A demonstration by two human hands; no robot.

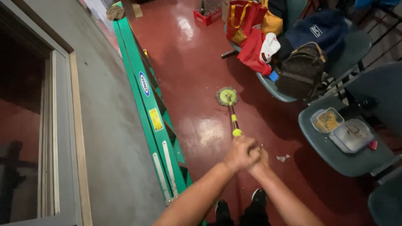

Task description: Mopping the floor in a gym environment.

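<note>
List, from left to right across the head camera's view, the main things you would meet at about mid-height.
Window frame → green ladder leaning on the wall → mop held by both hands → food containers on a grey chair.

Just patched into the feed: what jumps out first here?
Both hands, left hand and right hand, grip a yellow-green mop whose round head rests mid-floor on glossy red floor. A green ladder leans along the grey wall at left; bags crowd chairs at right.
</note>
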